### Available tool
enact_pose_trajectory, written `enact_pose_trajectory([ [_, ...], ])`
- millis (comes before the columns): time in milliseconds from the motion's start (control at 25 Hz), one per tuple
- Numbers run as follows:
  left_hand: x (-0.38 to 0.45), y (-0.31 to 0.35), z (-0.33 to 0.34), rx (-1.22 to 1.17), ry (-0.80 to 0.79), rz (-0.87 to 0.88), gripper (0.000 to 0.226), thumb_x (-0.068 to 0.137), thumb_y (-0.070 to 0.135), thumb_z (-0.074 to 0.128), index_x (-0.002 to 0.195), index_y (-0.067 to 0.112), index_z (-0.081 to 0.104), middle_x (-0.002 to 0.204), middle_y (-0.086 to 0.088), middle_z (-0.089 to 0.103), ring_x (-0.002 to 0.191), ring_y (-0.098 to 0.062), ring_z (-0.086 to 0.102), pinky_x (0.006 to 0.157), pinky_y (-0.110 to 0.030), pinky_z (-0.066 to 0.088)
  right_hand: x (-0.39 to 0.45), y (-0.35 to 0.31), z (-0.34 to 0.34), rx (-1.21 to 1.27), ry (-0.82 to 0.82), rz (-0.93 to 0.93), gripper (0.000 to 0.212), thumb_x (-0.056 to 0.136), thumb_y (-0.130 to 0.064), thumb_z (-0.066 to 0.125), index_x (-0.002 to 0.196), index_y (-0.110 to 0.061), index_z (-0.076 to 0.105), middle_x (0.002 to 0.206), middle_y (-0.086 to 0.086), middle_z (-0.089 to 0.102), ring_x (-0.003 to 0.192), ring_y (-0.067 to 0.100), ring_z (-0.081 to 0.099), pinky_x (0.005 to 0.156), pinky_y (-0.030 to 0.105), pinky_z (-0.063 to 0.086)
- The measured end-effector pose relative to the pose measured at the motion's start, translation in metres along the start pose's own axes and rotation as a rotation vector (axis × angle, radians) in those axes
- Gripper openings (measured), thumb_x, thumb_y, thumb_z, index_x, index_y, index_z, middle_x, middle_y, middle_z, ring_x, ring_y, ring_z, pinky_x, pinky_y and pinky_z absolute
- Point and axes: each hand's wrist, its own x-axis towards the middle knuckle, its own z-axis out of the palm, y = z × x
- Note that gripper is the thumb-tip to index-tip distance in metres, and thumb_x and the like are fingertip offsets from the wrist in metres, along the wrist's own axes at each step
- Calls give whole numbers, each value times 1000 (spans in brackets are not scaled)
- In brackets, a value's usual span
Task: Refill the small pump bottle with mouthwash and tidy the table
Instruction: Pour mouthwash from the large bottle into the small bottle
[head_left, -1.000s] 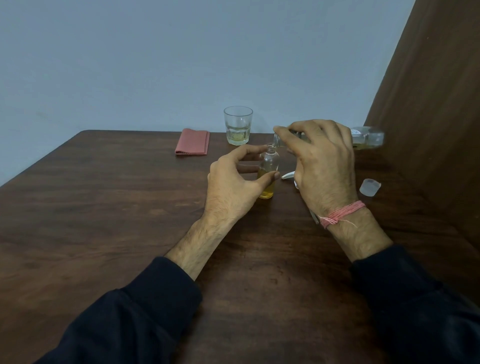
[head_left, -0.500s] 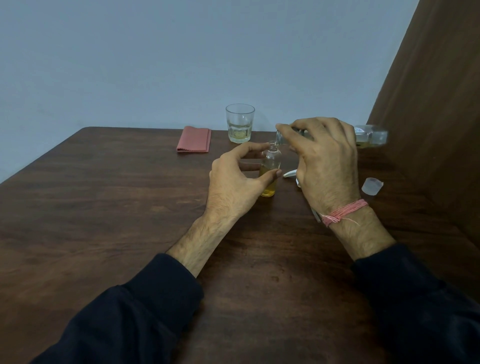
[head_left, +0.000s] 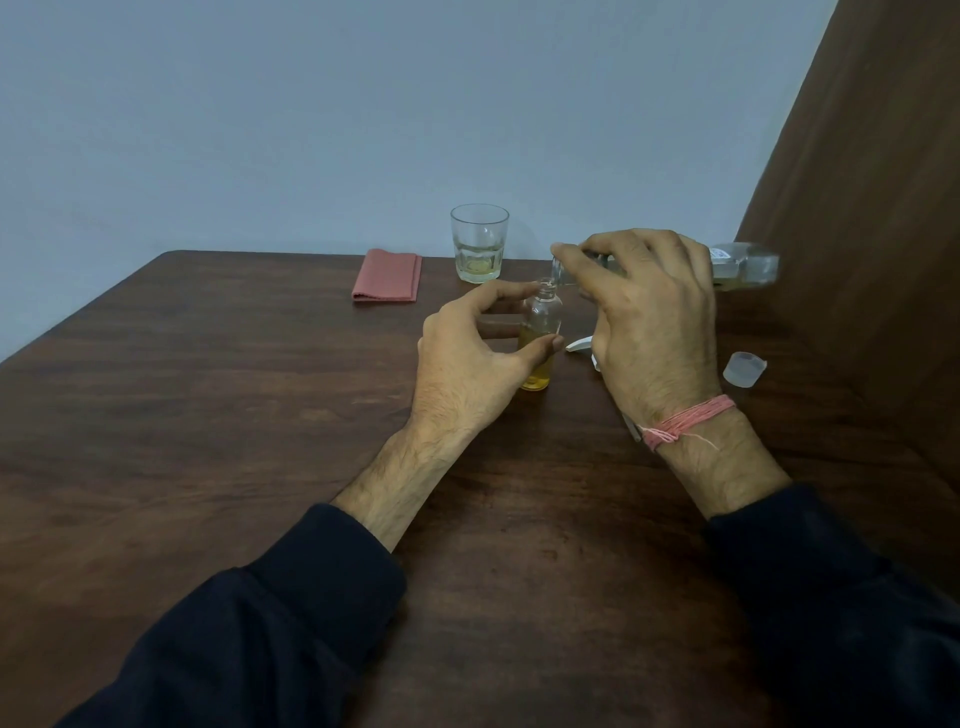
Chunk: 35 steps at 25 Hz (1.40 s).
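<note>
A small clear bottle stands upright and uncapped on the brown table, about half full of yellow liquid. My left hand holds it between thumb and fingers. My right hand grips a larger clear mouthwash bottle, tipped almost flat, its mouth right over the small bottle's neck. A white pump part lies on the table behind my right hand, mostly hidden.
A glass tumbler with a little pale liquid stands at the table's far edge. A folded pink cloth lies left of it. A translucent cap sits right of my right hand. A brown panel rises on the right.
Both hands and both bottles keep almost the same pose; the view has shifted slightly. The large bottle stays tipped over the small one.
</note>
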Motion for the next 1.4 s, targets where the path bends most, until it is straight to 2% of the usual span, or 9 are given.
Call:
enact_pose_trajectory([
  [520, 0, 0, -1, -8, -12, -4, 56, 80, 43, 103, 131, 37, 80, 118, 21, 82, 108, 3, 79, 103, -43, 66, 0, 1, -1, 7, 11, -4, 61, 89, 2, 74, 145, -23, 68, 133, 4, 71, 125, 34, 61, 107, 50, 40],
  [1400, -1, 2, -1, -6, -25, -8, 56, 81, 41, 102, 132, 38, 79, 118, 23, 81, 105, 8, 78, 103, -36, 66, 0, 0, -1, -6, 0, -6, 63, 89, 1, 75, 146, -23, 67, 135, 4, 70, 127, 34, 60, 109, 50, 39],
])
